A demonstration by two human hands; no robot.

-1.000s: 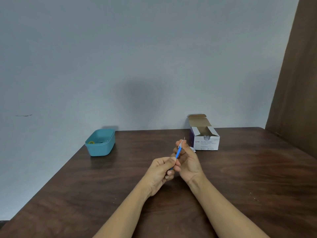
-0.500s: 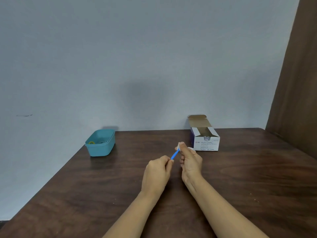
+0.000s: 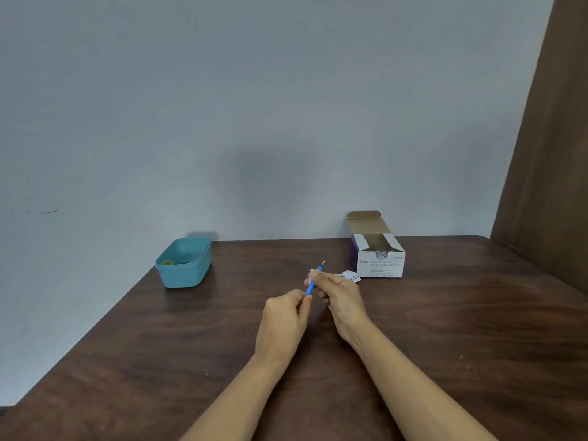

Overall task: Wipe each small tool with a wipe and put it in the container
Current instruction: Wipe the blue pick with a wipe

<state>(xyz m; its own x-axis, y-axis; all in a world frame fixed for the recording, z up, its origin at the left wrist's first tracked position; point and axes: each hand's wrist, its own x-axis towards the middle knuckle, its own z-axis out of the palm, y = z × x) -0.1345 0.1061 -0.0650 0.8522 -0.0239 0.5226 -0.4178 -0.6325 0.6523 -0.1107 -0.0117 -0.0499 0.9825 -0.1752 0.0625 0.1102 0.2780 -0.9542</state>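
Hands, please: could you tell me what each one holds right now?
Left hand: pinches the blue tool at its lower end.
Right hand: holds a white wipe against the tool.

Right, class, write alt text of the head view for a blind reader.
The left hand pinches a blue tool while the right hand holds a white wipe round it over a brown table; teal container left, swab box right.
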